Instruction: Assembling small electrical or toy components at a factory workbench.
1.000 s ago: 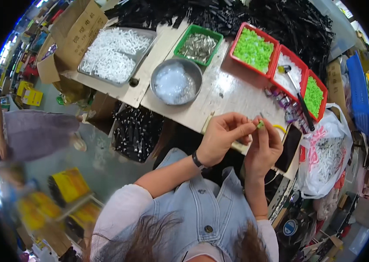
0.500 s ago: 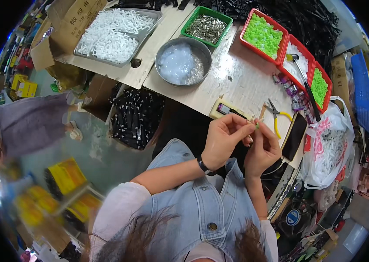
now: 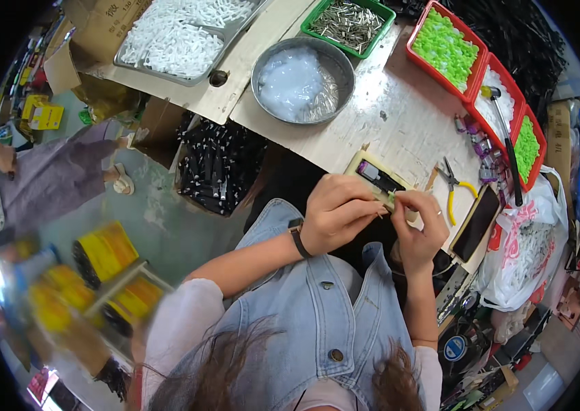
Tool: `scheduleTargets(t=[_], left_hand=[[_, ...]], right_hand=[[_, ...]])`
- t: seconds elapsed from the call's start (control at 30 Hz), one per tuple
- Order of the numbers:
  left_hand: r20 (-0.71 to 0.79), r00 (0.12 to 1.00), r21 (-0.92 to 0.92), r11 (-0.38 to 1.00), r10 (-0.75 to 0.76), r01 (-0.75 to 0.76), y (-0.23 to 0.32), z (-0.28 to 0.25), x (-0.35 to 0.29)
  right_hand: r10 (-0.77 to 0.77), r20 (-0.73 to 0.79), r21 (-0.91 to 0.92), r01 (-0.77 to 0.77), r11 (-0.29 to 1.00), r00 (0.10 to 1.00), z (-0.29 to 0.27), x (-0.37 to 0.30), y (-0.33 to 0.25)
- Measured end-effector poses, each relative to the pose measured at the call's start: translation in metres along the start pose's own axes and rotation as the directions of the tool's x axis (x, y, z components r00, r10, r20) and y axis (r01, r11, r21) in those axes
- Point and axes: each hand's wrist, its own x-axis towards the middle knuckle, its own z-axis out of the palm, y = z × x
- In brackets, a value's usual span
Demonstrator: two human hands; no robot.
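Note:
My right hand (image 3: 421,222) pinches a small green plastic piece (image 3: 391,196) at the near right end of a cream fixture (image 3: 353,166). In that fixture lies a slim black device (image 3: 387,182) with a purple part at its left end. My left hand (image 3: 341,216) is closed just left of my right hand, apart from it, thumb and forefinger pressed together. Something tiny and thin shows at those fingertips, too small to name. Pliers with yellow handles (image 3: 451,183) lie to the right of the fixture, beside a dark phone-like slab (image 3: 476,222).
A round metal bowl (image 3: 257,89) holds a whitish translucent mass. Behind it stand a green tray (image 3: 371,52) of metal pins and red trays (image 3: 469,97) of green and white pieces. A black-handled tool (image 3: 513,168) leans across them. Purple-wrapped motors (image 3: 483,147) lie alongside.
My hands have drawn apart and shifted off the fixture, so more of the black device shows. The green piece stays at my right fingertips. The whole view has shifted slightly.

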Motion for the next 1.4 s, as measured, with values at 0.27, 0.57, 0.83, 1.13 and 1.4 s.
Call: scheduleTargets(t=[0.27,0.57,0.83,1.13,1.4], left_hand=[[0.297,0.946,0.075,0.985,0.128,-0.157,-0.043,-0.012,0.002],[0.512,0.832,0.074,0.953,0.215,-0.292,-0.045,-0.023,0.016],[0.698,0.703,0.144,0.935,0.137,-0.325,-0.017,-0.025,0.051],[0.564,0.821,0.011,0.995,-0.084,0.095,-0.018,-0.024,0.04],[0.135,0.897,-0.376,0.816,-0.42,0.439,0.028,-0.027,0.023]], right_hand=[[0.051,0.078,0.015,-0.053,0.999,0.996,0.02,0.017,0.01],[-0.008,0.059,-0.093,0.014,0.996,0.998,0.023,0.014,0.009],[0.115,-0.214,-0.403,-0.195,0.894,0.97,-0.074,0.142,0.1],[0.16,0.108,-0.631,-0.056,0.774,0.981,-0.077,0.19,0.175],[0.237,0.162,-0.581,-0.101,0.807,0.958,-0.087,0.193,0.174]])
